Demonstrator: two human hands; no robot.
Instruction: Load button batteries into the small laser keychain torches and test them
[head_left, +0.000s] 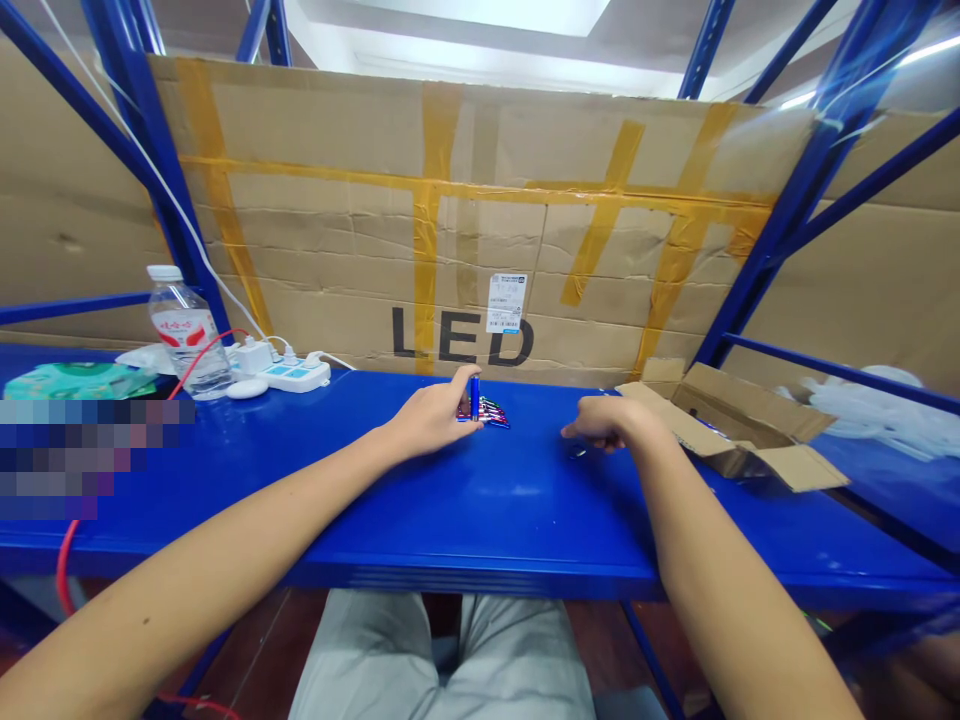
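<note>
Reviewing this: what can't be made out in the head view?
All in head view:
Coloured pieces: partly hidden by the left hand and its blue stick; count unclear.
Glint below the right hand: too small to identify.
Open box: inside partly hidden by its own sides.
White label: print too small to read.
Blue table: pixelation covers what lies at its left end.

Left hand (431,413) pinching, right hand (602,422) curled

"Item one?"
"Blue stick (475,398), one, slim, glossy, held upright in my left hand (431,415)."
"Item two?"
"Shiny sticks (495,413), several, mixed colours, lying bunched on the blue table (480,510), just beside it."
</note>
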